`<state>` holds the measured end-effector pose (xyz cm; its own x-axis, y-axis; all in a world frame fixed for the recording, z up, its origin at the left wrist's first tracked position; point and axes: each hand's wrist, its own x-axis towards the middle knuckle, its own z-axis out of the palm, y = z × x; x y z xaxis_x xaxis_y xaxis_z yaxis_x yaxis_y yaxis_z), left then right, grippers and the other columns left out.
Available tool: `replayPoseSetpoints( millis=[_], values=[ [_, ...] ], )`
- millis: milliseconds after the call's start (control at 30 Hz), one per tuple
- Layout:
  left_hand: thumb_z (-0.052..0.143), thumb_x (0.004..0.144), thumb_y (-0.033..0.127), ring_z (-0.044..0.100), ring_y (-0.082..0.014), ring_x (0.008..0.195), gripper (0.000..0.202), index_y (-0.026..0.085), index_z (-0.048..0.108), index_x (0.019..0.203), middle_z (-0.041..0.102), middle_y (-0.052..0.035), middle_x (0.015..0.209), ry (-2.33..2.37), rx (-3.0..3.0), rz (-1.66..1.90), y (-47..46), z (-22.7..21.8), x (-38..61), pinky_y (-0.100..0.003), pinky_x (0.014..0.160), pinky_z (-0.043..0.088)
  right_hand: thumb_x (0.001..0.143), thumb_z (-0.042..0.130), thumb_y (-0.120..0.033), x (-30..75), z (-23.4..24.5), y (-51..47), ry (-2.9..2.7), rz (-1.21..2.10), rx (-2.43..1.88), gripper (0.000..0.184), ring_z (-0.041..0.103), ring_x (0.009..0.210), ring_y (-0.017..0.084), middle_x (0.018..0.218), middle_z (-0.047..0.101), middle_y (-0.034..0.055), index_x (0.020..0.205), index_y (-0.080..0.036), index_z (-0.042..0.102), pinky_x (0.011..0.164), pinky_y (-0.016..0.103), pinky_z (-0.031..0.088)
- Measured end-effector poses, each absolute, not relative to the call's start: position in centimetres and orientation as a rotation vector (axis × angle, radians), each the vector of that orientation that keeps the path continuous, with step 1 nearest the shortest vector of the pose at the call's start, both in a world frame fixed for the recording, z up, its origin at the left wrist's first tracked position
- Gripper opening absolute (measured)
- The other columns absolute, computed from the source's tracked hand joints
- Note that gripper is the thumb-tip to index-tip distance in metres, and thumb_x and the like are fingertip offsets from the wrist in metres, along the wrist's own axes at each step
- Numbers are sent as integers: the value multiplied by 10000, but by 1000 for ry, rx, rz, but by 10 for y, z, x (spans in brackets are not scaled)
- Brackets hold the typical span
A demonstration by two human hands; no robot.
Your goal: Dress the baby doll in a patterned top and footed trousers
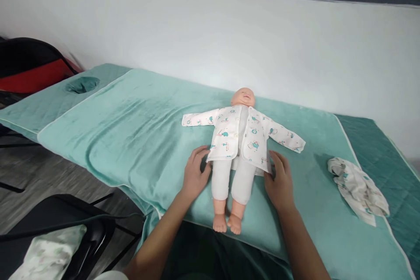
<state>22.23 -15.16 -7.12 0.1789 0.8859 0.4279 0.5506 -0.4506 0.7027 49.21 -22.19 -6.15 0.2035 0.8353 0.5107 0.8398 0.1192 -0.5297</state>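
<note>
As two bare forearms reach in from the bottom, one black chair (pixel 62 210) stands at the lower left, bearing one pale patterned cloth (pixel 55 249) on its seat. Nearest on the bed (pixel 147 140) are the two bare feet (pixel 219 223) of one doll (pixel 243 97), which lies face up between the hands, feet toward the person. Its two legs are in white trousers (pixel 221 179). Beside them, the left hand (pixel 197 173) is loosely curled, thumb and fingertips at the lower corner of the printed jacket (pixel 225 135); the right hand (pixel 280 179) is at the opposite lower corner, its fingers bent. I cannot tell whether either hand pinches the fabric or only rests against it. To the right, well apart from the doll, one crumpled printed cloth (pixel 359 188) lies on the bed. Farther up, the jacket's two front panels stand apart over a white undershirt (pixel 243 122), and its two sleeves spread outward, away from the fingers. The doll's head is farthest, near the wall (pixel 197 35). At far left, the bed has one round hole (pixel 82 85), with a second, black-and-red chair (pixel 36 76) beyond that end.
</note>
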Motion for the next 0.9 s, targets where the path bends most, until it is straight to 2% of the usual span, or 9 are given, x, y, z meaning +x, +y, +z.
replayPoseSetpoints(
  millis=[67,167,433,533,633,767,900],
  values=[
    [511,944,202,578,-208,1221,198,233,592,1122,602,-88,1275,1291,2083,1191,-152,-70,222,-412,1047,481,849,404,-32,491,-61,-221,-1695,1,-1559,693,448,1404,281,1499,471,132,1508,-248,415,1108,542,454],
    [502,951,210,612,-198,1151,107,229,597,997,641,-75,1193,1249,2061,1199,-152,-69,221,-394,1002,499,862,338,19,488,-59,-221,-1813,64,-1422,762,420,1449,258,1572,423,81,1549,-310,367,1152,550,431],
    [519,935,238,622,-204,1125,64,218,571,904,657,-80,1171,1191,1868,1236,-155,-67,217,-397,996,483,942,414,-55,486,-55,-232,-1821,230,-1216,555,506,1388,242,1505,520,58,1422,-305,536,1131,510,471],
    [515,955,294,618,-207,1128,135,211,592,882,660,-81,1171,1162,1721,1243,-153,-63,216,-389,1010,469,960,477,-129,487,-52,-231,-1644,324,-1267,415,583,1300,242,1384,625,66,1322,-292,597,1084,498,493],
    [532,957,377,619,-213,1141,194,211,631,975,668,-84,1194,1138,1499,1231,-142,-59,222,-373,1011,467,972,518,-229,485,-43,-220,-1458,334,-1377,294,636,1178,235,1259,679,77,1243,-260,628,1007,454,521],
    [596,917,444,620,-213,1146,310,208,656,1110,683,-78,1221,1093,1250,1208,-110,-58,238,-338,994,469,960,535,-337,480,-19,-179,-1437,268,-1472,271,631,1060,219,1199,661,98,1191,-224,619,878,380,533],
    [668,856,496,639,-205,1044,396,198,675,1117,707,-66,1149,1035,1058,1163,-77,-58,252,-312,908,489,911,555,-444,477,7,-117,-1428,184,-1701,283,606,855,197,1053,641,84,1055,-206,607,793,361,492]
  ],
)
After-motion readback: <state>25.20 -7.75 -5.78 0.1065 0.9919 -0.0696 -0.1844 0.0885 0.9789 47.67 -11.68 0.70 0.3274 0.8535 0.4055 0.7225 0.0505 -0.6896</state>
